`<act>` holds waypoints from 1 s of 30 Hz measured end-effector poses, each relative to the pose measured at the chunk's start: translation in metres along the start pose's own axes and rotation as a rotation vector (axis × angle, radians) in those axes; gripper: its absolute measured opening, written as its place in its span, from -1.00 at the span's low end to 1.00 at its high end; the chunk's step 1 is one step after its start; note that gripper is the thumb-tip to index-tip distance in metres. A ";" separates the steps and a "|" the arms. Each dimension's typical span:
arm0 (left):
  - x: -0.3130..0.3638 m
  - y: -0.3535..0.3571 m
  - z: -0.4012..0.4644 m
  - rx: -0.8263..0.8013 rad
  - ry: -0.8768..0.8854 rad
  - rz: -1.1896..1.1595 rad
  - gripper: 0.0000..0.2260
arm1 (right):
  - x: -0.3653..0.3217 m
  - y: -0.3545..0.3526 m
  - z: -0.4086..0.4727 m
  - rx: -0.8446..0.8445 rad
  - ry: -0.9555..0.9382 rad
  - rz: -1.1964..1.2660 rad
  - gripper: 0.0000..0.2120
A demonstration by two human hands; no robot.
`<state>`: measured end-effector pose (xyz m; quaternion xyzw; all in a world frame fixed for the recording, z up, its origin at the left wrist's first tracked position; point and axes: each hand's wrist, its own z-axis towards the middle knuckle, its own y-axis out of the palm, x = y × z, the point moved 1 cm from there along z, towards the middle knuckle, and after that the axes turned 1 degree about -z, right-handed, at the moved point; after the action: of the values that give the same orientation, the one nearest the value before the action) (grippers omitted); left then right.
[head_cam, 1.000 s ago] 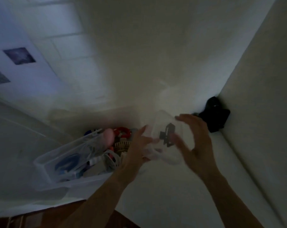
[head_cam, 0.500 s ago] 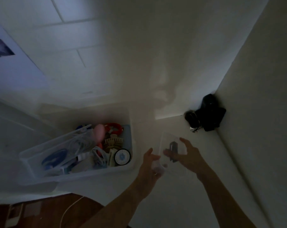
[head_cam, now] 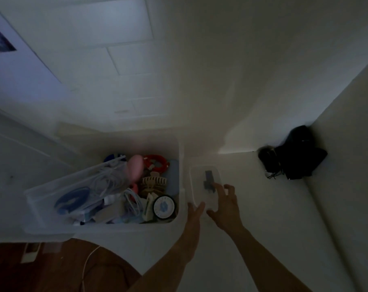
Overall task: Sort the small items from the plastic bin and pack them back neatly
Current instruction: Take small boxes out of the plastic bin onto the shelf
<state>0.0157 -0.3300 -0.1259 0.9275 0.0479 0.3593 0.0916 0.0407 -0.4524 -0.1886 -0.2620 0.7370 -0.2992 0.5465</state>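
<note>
Nearest the camera, on the white surface, the left hand [head_cam: 194, 211] lies with straight fingers against the near end of a small clear box [head_cam: 204, 186]; the right hand [head_cam: 224, 205] spreads loosely over its right edge, gripping nothing firmly. Inside sits a small dark piece [head_cam: 209, 182]. Just left, the plastic bin [head_cam: 176, 148] holds a clear inner tray [head_cam: 73, 192] of white cables, a round tin [head_cam: 164, 207] with an unreadable blue mark, a beige claw clip [head_cam: 154, 182], a pink item [head_cam: 134, 167] and a red coil [head_cam: 156, 163]. Farther right, a black bundle [head_cam: 294, 153] sits in the corner.

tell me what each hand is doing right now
Left hand: open, straight fingers against the small clear box.
Right hand: open, fingers spread on the box.
</note>
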 end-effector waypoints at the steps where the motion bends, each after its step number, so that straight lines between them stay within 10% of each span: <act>1: -0.001 -0.002 0.003 0.011 0.001 -0.019 -0.43 | -0.002 0.004 0.007 0.004 -0.008 -0.010 -0.14; 8: 0.011 -0.010 -0.016 0.018 0.070 -0.043 -0.86 | -0.021 0.004 0.014 -0.035 0.057 -0.086 -0.08; 15: 0.010 -0.036 -0.050 0.019 0.090 -0.037 -0.78 | -0.090 -0.020 -0.056 0.242 0.003 0.433 -0.69; 20: 0.025 -0.103 -0.100 0.062 0.332 0.485 -0.82 | -0.153 -0.026 -0.087 0.314 -0.216 0.285 -0.73; 24: 0.090 -0.192 -0.128 0.438 0.872 0.948 -0.91 | -0.211 -0.005 -0.087 0.300 -0.299 0.154 -0.77; 27: 0.138 -0.261 -0.111 0.758 1.173 1.292 -0.62 | -0.260 0.033 -0.074 0.107 -0.243 0.244 -0.84; 30: 0.164 -0.314 -0.088 0.755 0.963 1.667 -0.21 | -0.305 0.074 -0.055 -0.131 -0.008 0.351 -0.65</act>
<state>0.0701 0.0146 -0.0182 0.3925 -0.4685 0.6034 -0.5123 0.0641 -0.1753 -0.0325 -0.1657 0.7871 -0.1494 0.5750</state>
